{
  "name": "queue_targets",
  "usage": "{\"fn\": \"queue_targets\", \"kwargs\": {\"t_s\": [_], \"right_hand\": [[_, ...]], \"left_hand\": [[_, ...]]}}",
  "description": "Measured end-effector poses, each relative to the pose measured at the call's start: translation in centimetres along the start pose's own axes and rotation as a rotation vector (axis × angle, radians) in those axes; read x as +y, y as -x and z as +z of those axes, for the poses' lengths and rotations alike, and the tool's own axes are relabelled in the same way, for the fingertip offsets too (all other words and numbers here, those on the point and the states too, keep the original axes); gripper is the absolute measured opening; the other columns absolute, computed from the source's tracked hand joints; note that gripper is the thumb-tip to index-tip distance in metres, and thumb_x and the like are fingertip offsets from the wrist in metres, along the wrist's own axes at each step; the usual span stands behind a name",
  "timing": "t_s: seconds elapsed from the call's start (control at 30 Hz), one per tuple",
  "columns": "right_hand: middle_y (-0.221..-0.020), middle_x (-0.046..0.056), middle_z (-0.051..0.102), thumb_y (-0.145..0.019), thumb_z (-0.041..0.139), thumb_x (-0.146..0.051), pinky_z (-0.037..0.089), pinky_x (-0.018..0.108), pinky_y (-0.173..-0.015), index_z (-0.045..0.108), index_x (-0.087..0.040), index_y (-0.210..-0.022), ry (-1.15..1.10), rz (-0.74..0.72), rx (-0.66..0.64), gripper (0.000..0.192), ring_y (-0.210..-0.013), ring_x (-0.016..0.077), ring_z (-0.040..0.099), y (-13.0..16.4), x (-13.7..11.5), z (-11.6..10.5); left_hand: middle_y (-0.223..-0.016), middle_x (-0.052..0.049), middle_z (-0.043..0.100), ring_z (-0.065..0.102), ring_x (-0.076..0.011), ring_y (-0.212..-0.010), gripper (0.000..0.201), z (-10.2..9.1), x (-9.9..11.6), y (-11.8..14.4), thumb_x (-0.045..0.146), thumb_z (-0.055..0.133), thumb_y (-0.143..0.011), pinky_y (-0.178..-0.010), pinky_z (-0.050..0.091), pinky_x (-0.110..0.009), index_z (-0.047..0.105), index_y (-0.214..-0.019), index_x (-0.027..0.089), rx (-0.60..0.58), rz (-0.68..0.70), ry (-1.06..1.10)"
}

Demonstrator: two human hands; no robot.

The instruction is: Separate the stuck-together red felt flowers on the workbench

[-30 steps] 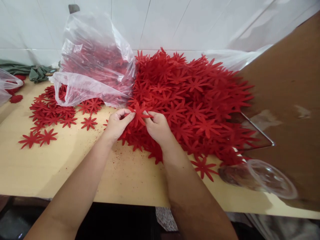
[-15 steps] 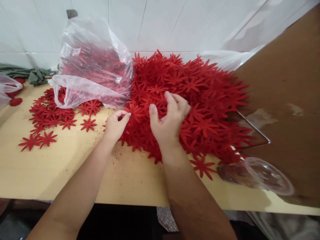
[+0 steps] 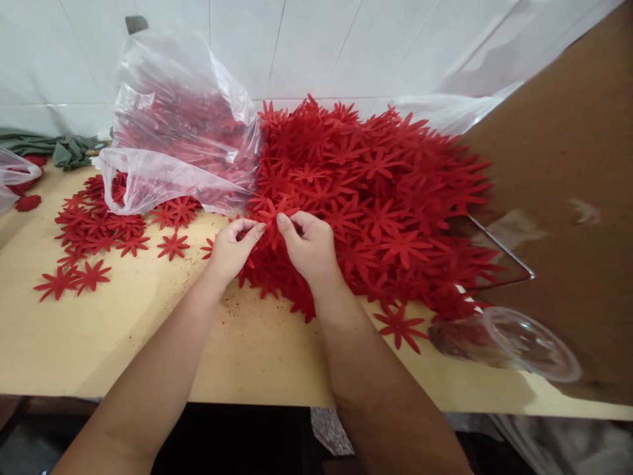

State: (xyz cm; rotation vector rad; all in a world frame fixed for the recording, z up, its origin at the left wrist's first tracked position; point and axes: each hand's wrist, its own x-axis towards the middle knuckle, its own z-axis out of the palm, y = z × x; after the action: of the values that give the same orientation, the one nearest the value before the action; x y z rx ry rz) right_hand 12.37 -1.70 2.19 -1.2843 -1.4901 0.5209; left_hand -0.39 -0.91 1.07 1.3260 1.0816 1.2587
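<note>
worktop (image 3: 148,343) carried one big heap of red flowers (image 3: 376,191), uncountable, beyond right hand (image 3: 309,247) | one clear bag (image 3: 178,132) beyond left hand (image 3: 230,249) | both hands pinched shut on one flower (image 3: 271,218) between them | risk: thin petals might tear if pulled apart
</note>
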Motion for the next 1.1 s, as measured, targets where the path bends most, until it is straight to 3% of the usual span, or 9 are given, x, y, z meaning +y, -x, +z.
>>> {"fn": "queue_targets", "kwargs": {"t_s": [0.1, 0.23, 0.37, 0.5, 0.63, 0.73, 0.83, 0.93, 1.1], "right_hand": [[-0.052, -0.004, 0.041, -0.077, 0.051, -0.033, 0.032, 0.024, -0.052, 0.047, -0.018, -0.057, -0.030, -0.018, 0.001, 0.025, -0.051, 0.0082, 0.037, -0.1, 0.3, 0.3], [-0.076, 0.003, 0.059, -0.073, 0.055, -0.027, 0.045, 0.029, -0.071, 0.056, -0.017, -0.076, -0.161, -0.024, -0.007, 0.010, -0.073, 0.0138, 0.054, -0.1, 0.8, 0.9], [-0.099, 0.007, 0.060, -0.073, 0.056, -0.029, 0.047, 0.034, -0.082, 0.054, -0.019, -0.103, -0.162, -0.039, -0.018, 0.032, -0.089, 0.0167, 0.056, -0.1, 1.4, 1.1], [-0.119, 0.010, 0.051, -0.068, 0.062, -0.031, 0.050, 0.033, -0.074, 0.037, -0.025, -0.127, -0.169, 0.010, 0.053, 0.064, -0.086, 0.0155, 0.056, -0.2, 1.8, 1.0], [-0.099, 0.007, 0.060, -0.070, 0.059, -0.032, 0.049, 0.034, -0.077, 0.057, -0.021, -0.100, -0.187, -0.028, -0.076, 0.032, -0.085, 0.0162, 0.057, -0.2, 1.3, 0.7], [-0.077, 0.004, 0.061, -0.072, 0.057, -0.031, 0.047, 0.031, -0.073, 0.059, -0.017, -0.076, -0.163, -0.016, -0.097, 0.014, -0.075, 0.0143, 0.056, -0.1, 0.8, 0.7], [-0.059, -0.001, 0.052, -0.074, 0.055, -0.032, 0.041, 0.026, -0.060, 0.052, -0.017, -0.062, -0.120, 0.037, -0.009, 0.019, -0.057, 0.0092, 0.046, -0.1, 0.3, 0.6], [-0.046, -0.005, 0.035, -0.076, 0.052, -0.041, 0.030, 0.023, -0.047, 0.039, -0.019, -0.049, -0.088, 0.099, 0.092, 0.038, -0.046, 0.0062, 0.032, -0.1, 0.1, 0.3], [-0.043, -0.007, 0.021, -0.073, 0.045, -0.061, 0.020, 0.023, -0.041, 0.024, -0.021, -0.045, -0.071, 0.168, 0.142, 0.053, -0.042, 0.0046, 0.021, -0.3, -0.3, -0.2]], "left_hand": [[-0.068, 0.002, 0.056, 0.046, -0.0067, -0.062, 0.024, 0.0, 0.0, 0.0, 0.038, 0.061, -0.068, -0.065, 0.038, -0.022, 0.058, -0.074, 0.015, -0.022, -0.012, 0.078], [-0.065, 0.002, 0.055, 0.044, -0.0064, -0.060, 0.021, -0.1, -0.1, -0.1, 0.036, 0.062, -0.067, -0.063, 0.037, -0.022, 0.058, -0.070, 0.015, -0.039, -0.002, 0.052], [-0.067, 0.002, 0.057, 0.046, -0.0071, -0.062, 0.016, -0.1, -0.2, -0.1, 0.032, 0.059, -0.069, -0.066, 0.038, -0.022, 0.059, -0.070, 0.016, -0.062, 0.044, 0.008], [-0.071, 0.001, 0.059, 0.050, -0.0086, -0.068, 0.012, -0.1, -0.3, -0.2, 0.027, 0.056, -0.071, -0.071, 0.040, -0.024, 0.059, -0.070, 0.015, -0.035, 0.086, 0.010], [-0.072, 0.001, 0.058, 0.050, -0.0084, -0.070, 0.007, 0.0, -0.2, -0.2, 0.022, 0.055, -0.071, -0.073, 0.040, -0.023, 0.057, -0.070, 0.015, -0.040, 0.110, 0.032], [-0.070, 0.001, 0.057, 0.049, -0.0078, -0.067, 0.007, 0.1, -0.1, -0.1, 0.022, 0.055, -0.071, -0.070, 0.040, -0.023, 0.057, -0.071, 0.015, -0.041, 0.075, 0.033], [-0.069, 0.001, 0.057, 0.048, -0.0073, -0.064, 0.010, 0.3, 0.0, 0.1, 0.025, 0.057, -0.071, -0.067, 0.040, -0.022, 0.057, -0.071, 0.015, -0.062, 0.034, 0.011], [-0.068, 0.002, 0.057, 0.048, -0.0069, -0.063, 0.010, 0.5, 0.0, 0.3, 0.025, 0.058, -0.070, -0.067, 0.039, -0.022, 0.057, -0.071, 0.015, -0.081, 0.029, -0.003], [-0.070, 0.001, 0.059, 0.051, -0.0071, -0.066, 0.013, 0.6, 0.0, 0.3, 0.027, 0.060, -0.070, -0.070, 0.041, -0.023, 0.060, -0.073, 0.015, -0.054, -0.034, 0.082]]}}
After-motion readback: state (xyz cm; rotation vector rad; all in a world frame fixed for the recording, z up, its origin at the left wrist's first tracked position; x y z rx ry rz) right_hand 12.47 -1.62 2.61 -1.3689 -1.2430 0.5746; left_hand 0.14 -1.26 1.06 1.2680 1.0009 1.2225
